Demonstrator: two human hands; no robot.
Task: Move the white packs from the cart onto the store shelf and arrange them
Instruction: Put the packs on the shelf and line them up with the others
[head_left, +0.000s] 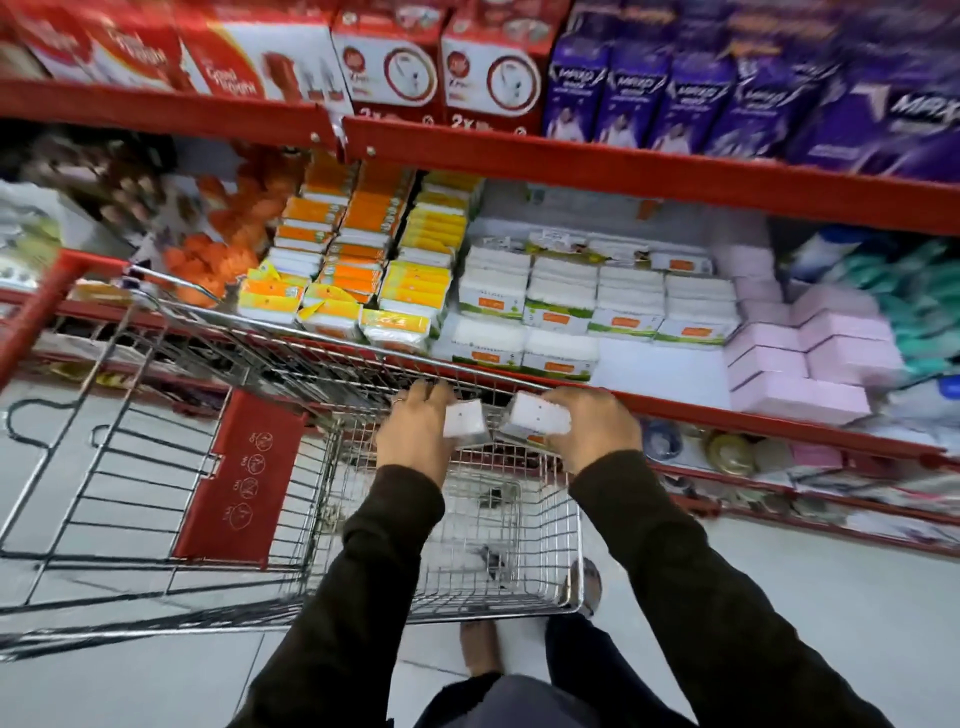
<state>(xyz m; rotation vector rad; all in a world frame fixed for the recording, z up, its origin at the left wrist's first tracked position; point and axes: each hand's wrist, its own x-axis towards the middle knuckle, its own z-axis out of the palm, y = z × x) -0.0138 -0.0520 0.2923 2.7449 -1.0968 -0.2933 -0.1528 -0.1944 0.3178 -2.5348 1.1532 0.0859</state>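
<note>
white packs, one in each of our hands, held above the wire cart. left hand curls around a small pack at 6 o'clock; right hand clasps a second pack beside it. we judge them light, soft and squashy under slick film, so grip the short ends, gently. basket below looks nearly bare. grey tile floor underfoot. at 12 o'clock the red shelf carries rows of matching white packs, with a bare gap at 1 o'clock just right of the front row. orange and yellow packs sit at 11, pink boxes at 2.
</note>
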